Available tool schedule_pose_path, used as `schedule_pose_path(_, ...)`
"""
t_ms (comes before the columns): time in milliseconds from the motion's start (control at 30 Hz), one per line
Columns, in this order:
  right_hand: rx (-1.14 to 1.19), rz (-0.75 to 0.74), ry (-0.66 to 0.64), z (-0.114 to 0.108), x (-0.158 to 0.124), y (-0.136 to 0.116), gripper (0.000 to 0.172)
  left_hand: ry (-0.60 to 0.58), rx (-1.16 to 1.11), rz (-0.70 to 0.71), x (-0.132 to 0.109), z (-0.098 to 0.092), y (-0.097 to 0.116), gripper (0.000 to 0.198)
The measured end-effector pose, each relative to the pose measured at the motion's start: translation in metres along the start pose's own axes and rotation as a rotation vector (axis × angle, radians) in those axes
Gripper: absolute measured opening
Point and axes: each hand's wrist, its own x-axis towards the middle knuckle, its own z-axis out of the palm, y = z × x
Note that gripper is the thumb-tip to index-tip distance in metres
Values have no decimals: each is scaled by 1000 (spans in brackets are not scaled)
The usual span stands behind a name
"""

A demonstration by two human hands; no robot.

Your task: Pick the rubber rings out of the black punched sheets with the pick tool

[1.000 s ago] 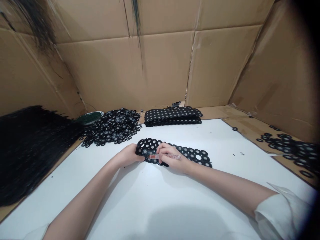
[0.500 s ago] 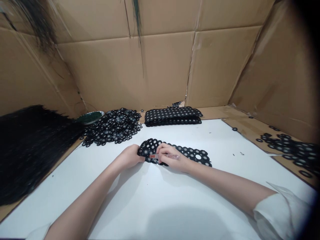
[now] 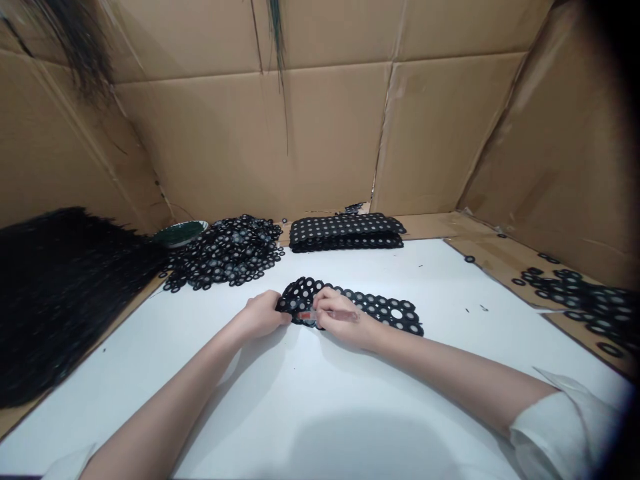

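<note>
A strip of joined black rings (image 3: 385,308) lies on the white board, its left end bunched up. My left hand (image 3: 265,313) pinches that left end between thumb and fingers. In my right hand (image 3: 340,315) is a slim, clear pen-like tool (image 3: 306,315) with a reddish part inside, its tip pointing left at the rings near my left thumb. The tip itself is too small to make out. My right hand rests over the strip and hides part of its middle.
A heap of loose black rings (image 3: 230,250) lies at the back left, near a dish of dark green strands (image 3: 180,233). Black bristles (image 3: 55,300) cover the far left. Behind stands a folded ring mat (image 3: 345,231). More rings (image 3: 590,297) lie right, and cardboard walls (image 3: 325,133) enclose the board.
The tool and my right hand have shifted very slightly at the strip's left end. My left hand keeps its pinch there.
</note>
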Motion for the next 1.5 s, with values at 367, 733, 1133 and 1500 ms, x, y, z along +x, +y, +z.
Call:
schedule_pose_path(367,-153,-121,81,13,-2,2,21,46,56,82,-17,1,16,17)
schedule_pose_path(733,124,141,43,2,2,0,21,-74,-100,89,8,0,-4,31)
schedule_pose_path(1133,301,206,-38,-15,8,8,23,-148,-202,97,6,-10,-5,12)
schedule_pose_path(1500,335,200,-54,-11,5,6,20,-120,-118,57,4,-2,-3,28)
